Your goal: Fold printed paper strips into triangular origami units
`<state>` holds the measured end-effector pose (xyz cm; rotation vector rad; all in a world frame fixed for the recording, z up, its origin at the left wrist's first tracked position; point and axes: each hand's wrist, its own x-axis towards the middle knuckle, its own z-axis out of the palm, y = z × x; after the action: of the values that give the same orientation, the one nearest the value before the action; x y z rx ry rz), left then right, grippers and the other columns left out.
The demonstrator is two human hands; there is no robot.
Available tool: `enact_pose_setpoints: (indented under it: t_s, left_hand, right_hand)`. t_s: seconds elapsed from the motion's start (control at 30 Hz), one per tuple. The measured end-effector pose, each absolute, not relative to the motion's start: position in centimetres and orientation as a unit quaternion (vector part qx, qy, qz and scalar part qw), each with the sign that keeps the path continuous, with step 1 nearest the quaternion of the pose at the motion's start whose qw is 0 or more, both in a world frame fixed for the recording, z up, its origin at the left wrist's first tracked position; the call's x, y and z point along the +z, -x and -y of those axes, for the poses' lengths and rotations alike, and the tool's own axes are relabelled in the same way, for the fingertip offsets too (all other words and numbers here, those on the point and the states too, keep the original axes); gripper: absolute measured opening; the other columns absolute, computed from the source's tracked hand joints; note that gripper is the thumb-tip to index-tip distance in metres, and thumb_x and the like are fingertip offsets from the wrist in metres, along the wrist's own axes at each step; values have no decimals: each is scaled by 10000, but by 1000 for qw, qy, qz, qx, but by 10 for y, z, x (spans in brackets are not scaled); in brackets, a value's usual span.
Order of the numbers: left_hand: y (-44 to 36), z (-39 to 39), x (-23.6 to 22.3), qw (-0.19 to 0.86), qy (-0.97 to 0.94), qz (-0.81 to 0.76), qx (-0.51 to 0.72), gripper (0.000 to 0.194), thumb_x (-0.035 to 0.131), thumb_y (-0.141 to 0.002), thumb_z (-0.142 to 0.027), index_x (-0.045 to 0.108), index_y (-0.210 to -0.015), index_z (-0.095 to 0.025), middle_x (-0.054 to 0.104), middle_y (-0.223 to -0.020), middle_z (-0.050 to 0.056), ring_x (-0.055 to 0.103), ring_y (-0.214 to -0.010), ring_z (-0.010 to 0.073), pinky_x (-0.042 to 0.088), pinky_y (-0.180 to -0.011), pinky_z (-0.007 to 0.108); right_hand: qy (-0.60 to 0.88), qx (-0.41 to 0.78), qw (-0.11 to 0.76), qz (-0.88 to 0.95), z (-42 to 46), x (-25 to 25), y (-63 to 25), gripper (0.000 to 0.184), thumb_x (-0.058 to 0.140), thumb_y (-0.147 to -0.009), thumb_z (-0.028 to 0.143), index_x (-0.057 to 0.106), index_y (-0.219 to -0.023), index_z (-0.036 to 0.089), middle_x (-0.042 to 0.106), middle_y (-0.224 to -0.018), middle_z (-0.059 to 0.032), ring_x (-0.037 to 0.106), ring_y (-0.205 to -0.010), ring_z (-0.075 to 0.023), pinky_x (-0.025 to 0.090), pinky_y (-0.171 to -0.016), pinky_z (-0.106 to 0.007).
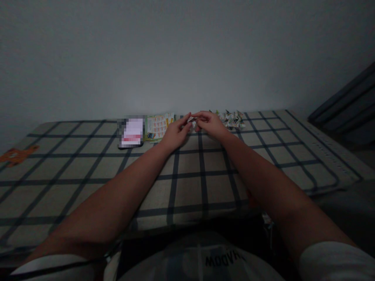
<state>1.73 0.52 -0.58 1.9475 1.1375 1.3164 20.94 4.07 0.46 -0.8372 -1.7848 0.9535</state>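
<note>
Nearest me on this feed, the checked cloth (187, 175) covers the desk, and an orange shape (19, 155) lies at its left edge. Farther in, a phone (132, 132) sits left of my working spot, its screen blurred out, with a printed booklet (158, 127) just beside it. Then my left hand (175, 134) and right hand (213, 124) come together, thumbs and forefingers pinched, as best I can tell, on a small pale piece (192, 121) between the fingertips, partly hidden. I judge the step in hand to be close fingertip shaping of that piece; the next move calls for light, even pressure from both sides. Just beyond the right hand are several folded printed pieces (234, 119), and behind everything the bare wall (187, 58).
</note>
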Motion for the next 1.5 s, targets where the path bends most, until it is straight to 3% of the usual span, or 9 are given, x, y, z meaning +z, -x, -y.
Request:
enact_pose_setpoints:
  t_s: [0.1,0.23,0.4,0.57,0.9,1.0,1.1,1.17,1.5]
  left_hand:
    - [-19,-5,-5,330,-674,-405,522,591,656,-929,-604,716,-1371,-217,751,-1315,130,720,-1127,253,565,-979,386]
    - [-21,-8,-6,386,-624,-412,540,639,765,-827,-642,749,-1283,-195,782,-1158,133,732,-1047,258,594,-886,380]
    - [-21,-14,-9,423,-609,-389,547,755,893,-730,-487,668,-1395,-209,747,-1001,70,723,-946,215,594,-892,387]
    - [-19,-16,-10,399,-615,-392,556,850,904,-723,-382,581,-1496,-243,720,-1196,110,709,-1016,217,575,-952,392]
    - [-18,-14,-8,322,-663,-409,538,884,890,-716,-330,554,-1533,-307,638,-1411,131,627,-799,124,558,-788,316]
    - [-19,-12,-4,316,-661,-417,537,762,886,-724,-380,644,-1436,-255,701,-1275,108,628,-799,140,540,-781,313]
    - [-18,-6,2,298,-708,-445,461,407,748,-858,-543,802,-1021,-175,732,-851,65,624,-747,183,496,-722,317]
    - [-17,-3,6,273,-731,-467,416,442,657,-915,-583,779,-843,-164,698,-731,53,602,-699,185,448,-664,313]
    - [-18,1,6,312,-756,-450,360,434,599,-958,-551,696,-808,-155,645,-677,23,571,-629,143,405,-610,266]
  right_hand:
    - [336,387,454,729,-41,4,-208,261,619,-849,239,750,-1067,181,738,-901,-42,690,-672,-130,573,-698,-290]
    - [340,382,444,736,-39,3,-207,242,623,-857,250,770,-1036,180,749,-883,-48,687,-672,-138,584,-715,-307]
    - [339,390,457,724,-33,5,-207,489,599,-863,190,665,-1346,219,732,-846,-11,709,-719,-149,606,-766,-325]
    - [341,426,465,697,-31,9,-205,577,631,-885,202,566,-1457,246,732,-824,2,718,-732,-159,622,-791,-337]
    - [349,410,468,700,-38,7,-204,174,783,-813,259,759,-960,168,777,-983,-78,727,-899,-182,607,-889,-357]
    - [356,411,480,689,-39,8,-204,154,769,-825,269,753,-939,167,758,-891,-51,700,-812,-159,596,-831,-334]
    - [358,438,498,658,-38,9,-204,173,777,-816,284,738,-941,171,745,-862,-32,676,-770,-141,585,-793,-309]
    - [361,451,499,646,-37,11,-204,201,795,-802,311,728,-933,174,733,-841,-24,662,-752,-137,575,-764,-297]
    - [371,372,441,728,-32,15,-208,407,693,-898,578,583,-786,202,526,-673,40,461,-612,-111,361,-595,-266]
